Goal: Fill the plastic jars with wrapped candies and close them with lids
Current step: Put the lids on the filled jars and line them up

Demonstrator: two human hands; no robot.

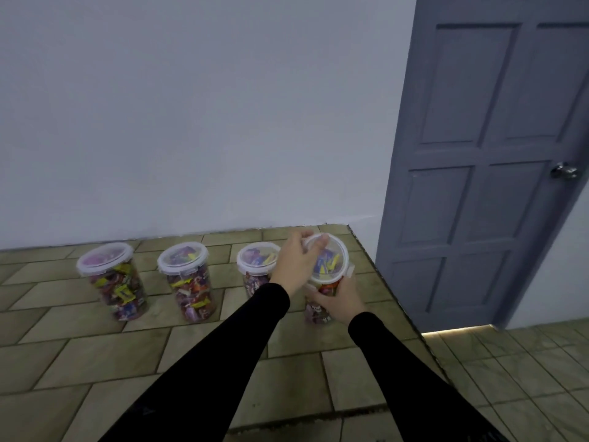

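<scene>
Several clear plastic jars full of wrapped candies stand in a row along the wall on a tiled platform. The three to the left, jar one [119,282], jar two [190,283] and jar three [255,266], carry clear lids. At the right end stands a fourth jar [318,311]. My left hand [298,263] curls its fingers over the far rim of this jar's lid [330,260]. My right hand [339,301] grips the jar's body just under the lid.
The tiled platform [143,355] ends in an edge right of the fourth jar, with a lower tiled floor [526,371] beyond. A white wall runs behind the jars. A grey panelled door [484,154] stands at the right.
</scene>
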